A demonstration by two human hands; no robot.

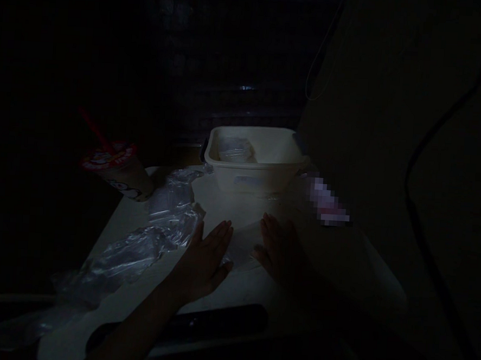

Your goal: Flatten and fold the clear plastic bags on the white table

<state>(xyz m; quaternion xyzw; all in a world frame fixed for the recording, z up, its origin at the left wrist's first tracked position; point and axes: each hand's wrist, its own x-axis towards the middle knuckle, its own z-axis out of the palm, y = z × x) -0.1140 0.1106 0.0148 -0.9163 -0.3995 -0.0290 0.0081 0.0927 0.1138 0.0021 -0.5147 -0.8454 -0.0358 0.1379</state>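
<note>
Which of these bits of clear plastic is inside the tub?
The small piece at left inside the pale tub; the long crumpled plastic trails outside, and a thin sheet lies between the left hand and the right hand.

Text: none readable | basin marking (249, 180): blurred | cup print (122, 155): too dark

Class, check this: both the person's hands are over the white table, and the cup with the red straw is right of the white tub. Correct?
Not quite: the head view shows the cup with the red straw left of the white tub, not right. The left hand and right hand are over the white table.
</note>
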